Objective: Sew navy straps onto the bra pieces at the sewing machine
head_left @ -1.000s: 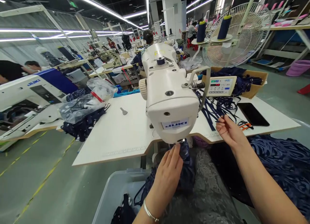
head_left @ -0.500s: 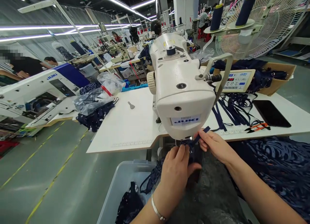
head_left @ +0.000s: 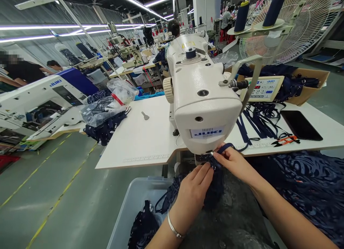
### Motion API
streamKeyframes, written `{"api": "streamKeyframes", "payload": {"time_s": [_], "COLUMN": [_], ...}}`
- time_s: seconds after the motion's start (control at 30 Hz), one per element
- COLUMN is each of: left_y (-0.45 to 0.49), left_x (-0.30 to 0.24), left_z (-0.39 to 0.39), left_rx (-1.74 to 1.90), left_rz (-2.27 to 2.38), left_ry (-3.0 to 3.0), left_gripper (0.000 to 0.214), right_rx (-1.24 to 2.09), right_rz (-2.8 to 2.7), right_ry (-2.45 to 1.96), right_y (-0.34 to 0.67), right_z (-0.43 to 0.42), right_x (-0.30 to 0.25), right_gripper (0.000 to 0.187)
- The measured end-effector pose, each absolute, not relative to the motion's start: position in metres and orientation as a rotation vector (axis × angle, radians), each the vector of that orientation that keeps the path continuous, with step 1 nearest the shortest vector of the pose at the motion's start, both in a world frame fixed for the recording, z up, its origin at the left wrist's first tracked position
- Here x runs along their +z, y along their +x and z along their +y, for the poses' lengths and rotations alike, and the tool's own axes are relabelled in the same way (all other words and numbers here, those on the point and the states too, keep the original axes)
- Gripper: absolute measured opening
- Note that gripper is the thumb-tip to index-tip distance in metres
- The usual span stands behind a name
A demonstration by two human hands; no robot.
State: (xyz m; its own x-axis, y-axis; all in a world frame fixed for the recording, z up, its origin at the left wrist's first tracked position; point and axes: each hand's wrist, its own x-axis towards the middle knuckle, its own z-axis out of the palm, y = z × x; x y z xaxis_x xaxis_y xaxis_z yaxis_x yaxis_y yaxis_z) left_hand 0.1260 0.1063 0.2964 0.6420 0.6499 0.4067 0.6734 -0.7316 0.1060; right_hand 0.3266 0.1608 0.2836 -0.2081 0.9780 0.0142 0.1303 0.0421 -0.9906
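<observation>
Below the head of a white JUKI sewing machine, both my hands work close together near the needle area. My left hand, with a silver bangle at its wrist, has its fingers pressed together on a dark navy garment. Just right of it, my right hand pinches a narrow navy strap at the machine. That strap curves over the fingers and back onto the table. The machine head and my fingers hide the stitching point.
More navy straps, orange-handled thread snips and a black phone lie on the right of the white table. A clear bin with navy garments stands below left. Patterned navy fabric hangs at lower right.
My right hand has shifted slightly left toward the needle area. The strap's short end no longer sticks up; a longer length now loops over to the table. My left hand stays on the garment.
</observation>
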Motion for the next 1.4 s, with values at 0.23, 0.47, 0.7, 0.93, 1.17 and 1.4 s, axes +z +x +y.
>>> {"api": "streamKeyframes", "payload": {"time_s": [0.23,0.47,0.7,0.93,1.17,1.4], "left_y": [0.128,0.126,0.127,0.127,0.134,0.149], "left_x": [0.311,0.303,0.298,0.296,0.312,0.314], "left_z": [0.108,0.109,0.107,0.109,0.109,0.099], "left_rx": [-0.576,-0.635,-0.591,-0.567,-0.466,-0.325], "left_rz": [-0.959,-0.915,-0.992,-1.058,-1.291,-1.186], "left_ry": [-2.702,-2.716,-2.717,-2.758,-2.883,-2.643], "left_gripper": [0.035,0.036,0.039,0.039,0.035,0.04], "right_rx": [1.247,1.279,1.301,1.287,1.303,1.148], "right_rz": [-1.392,-1.457,-1.504,-1.563,-1.51,-1.455], "right_ry": [-1.217,-1.266,-1.289,-1.31,-1.269,-1.209], "right_y": [0.317,0.323,0.325,0.327,0.327,0.323], "right_z": [0.158,0.162,0.164,0.166,0.167,0.188], "right_x": [0.283,0.283,0.29,0.29,0.295,0.286], "right_gripper": [0.021,0.018,0.019,0.022,0.027,0.018]}}
